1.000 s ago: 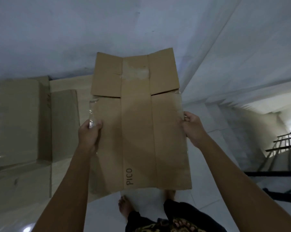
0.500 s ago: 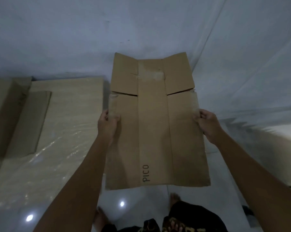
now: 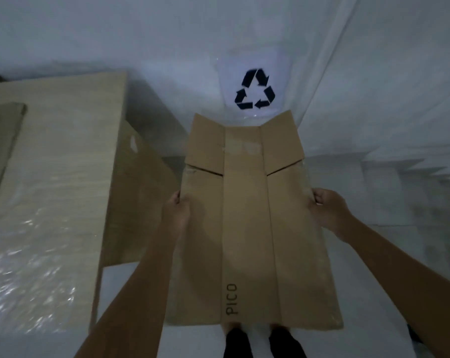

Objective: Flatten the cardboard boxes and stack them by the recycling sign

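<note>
Both hands, left (image 3: 176,215) and right (image 3: 327,211), grip a flattened cardboard box (image 3: 247,228) below the recycling sign (image 3: 254,89).

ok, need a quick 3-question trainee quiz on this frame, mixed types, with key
1. True or false: the flattened box is gripped at both side edges, one by the left hand and one by the right hand.
2. What word is printed on the box?
3. The recycling sign is: A) on the wall beyond the box's far end, B) on the floor at the left, C) printed on the box.

Key: 1 true; 2 PICO; 3 A.
</note>
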